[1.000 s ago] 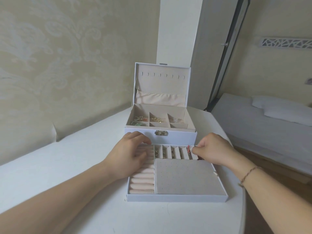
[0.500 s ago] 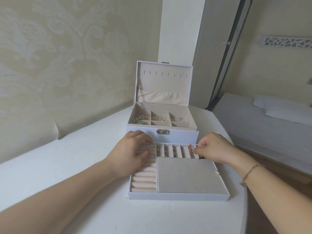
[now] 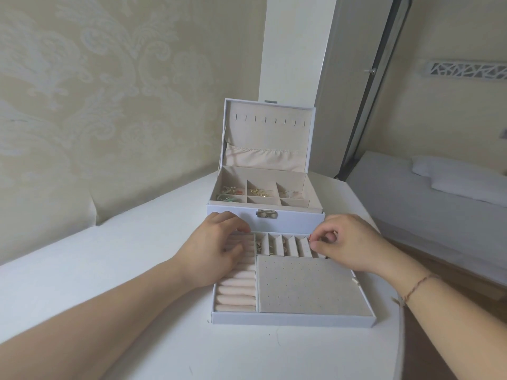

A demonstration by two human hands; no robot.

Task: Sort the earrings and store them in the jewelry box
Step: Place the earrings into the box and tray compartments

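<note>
Reaching over the white rectangular jewelry box [image 3: 290,222], a person's left hand [image 3: 216,253] rests curled on its drawer's pink ring rolls [image 3: 237,293]; the right hand [image 3: 348,246] pinches a small earring [image 3: 310,238] above the drawer's slots.

Soft dim daylight, faint shadows, wide-angle bending at edges

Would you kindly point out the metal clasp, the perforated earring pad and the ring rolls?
metal clasp [image 3: 267,214], head view, its centre.
perforated earring pad [image 3: 304,289], head view, bare middle.
ring rolls [image 3: 236,293], head view, a near roll.
</note>
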